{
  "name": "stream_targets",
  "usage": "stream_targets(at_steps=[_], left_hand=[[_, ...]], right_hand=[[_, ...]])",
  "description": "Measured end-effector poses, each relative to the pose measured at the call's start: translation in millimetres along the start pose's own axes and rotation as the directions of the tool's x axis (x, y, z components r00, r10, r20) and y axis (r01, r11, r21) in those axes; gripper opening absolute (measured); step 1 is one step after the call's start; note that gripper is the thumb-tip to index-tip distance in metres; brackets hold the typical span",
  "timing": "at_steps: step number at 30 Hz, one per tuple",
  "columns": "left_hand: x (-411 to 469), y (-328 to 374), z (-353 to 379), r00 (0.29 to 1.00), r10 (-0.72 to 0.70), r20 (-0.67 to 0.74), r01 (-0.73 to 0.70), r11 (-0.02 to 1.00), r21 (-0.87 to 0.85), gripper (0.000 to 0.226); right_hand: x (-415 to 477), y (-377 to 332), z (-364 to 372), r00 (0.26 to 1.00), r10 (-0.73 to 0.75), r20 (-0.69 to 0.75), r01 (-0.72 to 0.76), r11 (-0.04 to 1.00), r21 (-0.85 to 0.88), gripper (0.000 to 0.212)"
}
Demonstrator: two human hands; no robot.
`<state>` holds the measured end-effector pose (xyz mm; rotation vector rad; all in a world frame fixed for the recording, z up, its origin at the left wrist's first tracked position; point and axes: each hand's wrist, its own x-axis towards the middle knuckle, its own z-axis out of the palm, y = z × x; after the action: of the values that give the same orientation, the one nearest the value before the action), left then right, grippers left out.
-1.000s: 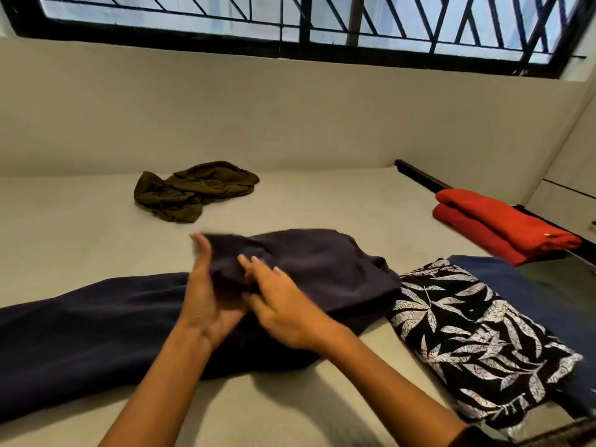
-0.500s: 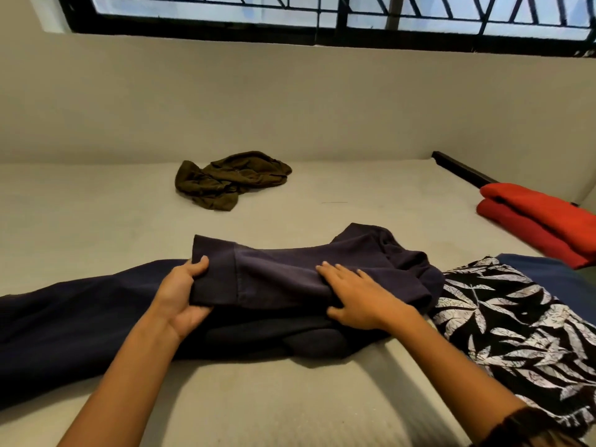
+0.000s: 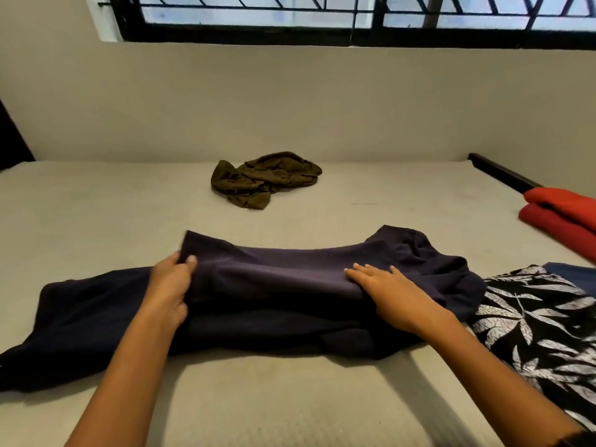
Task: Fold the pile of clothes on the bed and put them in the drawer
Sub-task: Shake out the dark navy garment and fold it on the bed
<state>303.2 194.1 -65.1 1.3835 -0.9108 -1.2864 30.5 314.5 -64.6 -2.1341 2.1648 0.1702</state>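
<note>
Head view: within the last second the hands have moved apart, spreading a flap flat across the navy garment (image 3: 290, 275) on the near side of the bed (image 3: 290, 401), so this fold looks midway. The left hand (image 3: 171, 285) has its grip pinching the flap's left edge. The right hand (image 3: 396, 295) presses flat, grip released. One olive garment (image 3: 264, 179) lies crumpled far off. One leaf-print piece (image 3: 541, 327) and one red stack (image 3: 561, 214) sit to the right.

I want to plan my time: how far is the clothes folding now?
Done: the red garment lies folded at the right. In hand: the left hand grips the edge of the navy garment, the right hand presses it. Left: the crumpled olive garment, then storing everything.
</note>
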Motion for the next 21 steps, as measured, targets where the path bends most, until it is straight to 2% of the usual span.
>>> stream_targets(at_steps=[1, 3, 4, 6, 8, 10, 12, 14, 17, 21], left_hand=[[3, -1, -4, 0.994, 0.058, -0.095, -0.049, 0.995, 0.088, 0.026], [6, -6, -7, 0.96, 0.167, -0.225, -0.057, 0.902, 0.429, 0.036], [3, -8, -8, 0.953, 0.21, -0.218, -0.047, 0.813, 0.58, 0.046], [-2, -11, -1, 0.947, 0.301, -0.11, -0.112, 0.632, 0.767, 0.064], [-5, -13, 9, 0.915, 0.404, -0.007, -0.197, 0.462, 0.865, 0.067], [-10, -16, 20, 0.879, 0.471, 0.07, -0.258, 0.347, 0.902, 0.063], [-14, -20, 33, 0.861, 0.485, 0.154, -0.316, 0.272, 0.909, 0.058], [-19, -24, 49, 0.853, 0.459, 0.248, -0.38, 0.219, 0.899, 0.055], [-26, -32, 75, 0.84, 0.4, 0.368, -0.489, 0.263, 0.832, 0.05], [-40, -46, 110, 0.772, 0.356, 0.526, -0.624, 0.27, 0.733, 0.049]], right_hand=[[-1, 1, -2, 1.0, -0.003, -0.027, 0.005, 0.998, 0.056, 0.072], [-4, 6, -3, 1.0, -0.027, 0.007, 0.025, 0.974, 0.225, 0.075], [-4, 8, -1, 0.996, -0.059, 0.067, 0.036, 0.955, 0.295, 0.073], [-3, 22, 2, 0.983, -0.095, 0.154, 0.023, 0.91, 0.414, 0.061], [0, 40, -1, 0.998, -0.013, 0.065, -0.029, 0.794, 0.608, 0.056], [10, 63, -1, 0.973, 0.206, -0.106, -0.056, 0.653, 0.755, 0.051], [21, 87, 6, 0.874, 0.426, -0.232, -0.152, 0.695, 0.702, 0.044], [30, 114, 18, 0.777, 0.564, -0.279, -0.322, 0.737, 0.594, 0.042], [35, 145, 29, 0.714, 0.672, -0.196, -0.508, 0.69, 0.515, 0.048], [40, 165, 28, 0.743, 0.67, 0.003, -0.574, 0.634, 0.519, 0.055]])
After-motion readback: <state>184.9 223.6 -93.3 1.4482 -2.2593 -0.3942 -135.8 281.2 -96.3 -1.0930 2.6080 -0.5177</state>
